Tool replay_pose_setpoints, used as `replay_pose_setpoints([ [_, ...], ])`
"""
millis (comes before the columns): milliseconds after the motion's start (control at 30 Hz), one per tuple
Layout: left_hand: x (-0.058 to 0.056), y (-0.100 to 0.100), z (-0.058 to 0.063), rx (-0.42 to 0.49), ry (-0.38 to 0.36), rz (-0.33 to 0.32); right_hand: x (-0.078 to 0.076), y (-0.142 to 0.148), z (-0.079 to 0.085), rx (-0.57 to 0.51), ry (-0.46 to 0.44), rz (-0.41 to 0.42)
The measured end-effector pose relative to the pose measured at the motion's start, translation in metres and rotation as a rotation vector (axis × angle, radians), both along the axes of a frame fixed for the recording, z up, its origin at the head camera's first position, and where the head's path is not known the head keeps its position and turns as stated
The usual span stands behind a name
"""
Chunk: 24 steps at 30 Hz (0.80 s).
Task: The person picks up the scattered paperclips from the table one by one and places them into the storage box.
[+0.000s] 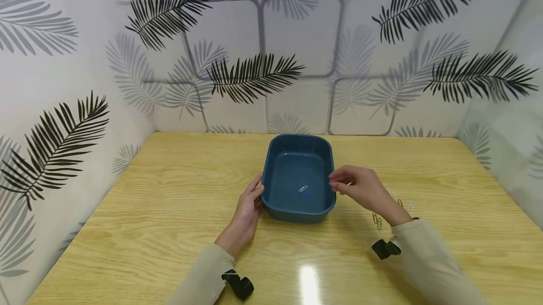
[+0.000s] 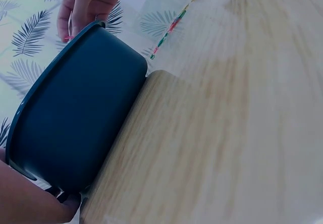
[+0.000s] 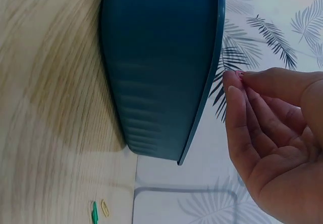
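A dark blue plastic basin (image 1: 297, 218) stands on the table, with a white paper clip (image 1: 303, 188) and a blue paper clip (image 1: 305, 195) lying on its floor. My left hand (image 1: 246, 213) holds the basin at its left side, near the front corner. Over the right rim, my right hand (image 1: 365, 188) pinches a small pink paper clip (image 3: 240, 73) between thumb and forefinger; most of that clip is hidden by the fingertips. Right of the basin, partly behind the right wrist, lie several loose clips, among them a green paper clip (image 1: 379, 223) and an orange paper clip (image 1: 374, 217).
The wood-grain table (image 1: 191, 173) reaches back to a wall (image 1: 297, 36) with a leaf pattern. Black straps (image 1: 239, 286) are on both wrists. A bright light reflection falls on the table in front of the basin.
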<state>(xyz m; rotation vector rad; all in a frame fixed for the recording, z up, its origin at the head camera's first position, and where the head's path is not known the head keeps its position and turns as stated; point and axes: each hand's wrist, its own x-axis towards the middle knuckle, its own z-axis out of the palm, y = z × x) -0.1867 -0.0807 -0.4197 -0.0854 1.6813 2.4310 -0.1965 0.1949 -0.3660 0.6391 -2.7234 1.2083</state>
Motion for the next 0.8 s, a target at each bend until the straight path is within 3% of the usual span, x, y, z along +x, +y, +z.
replay_pose_setpoints([
  [167, 0.0, 0.0, -0.001, -0.006, 0.002, -0.001, 0.004, -0.008, 0.001, -0.039, 0.018, -0.019],
  [800, 0.0, 0.0, 0.001, -0.01, -0.004, -0.002, 0.006, -0.012, 0.001, -0.007, 0.029, -0.076],
])
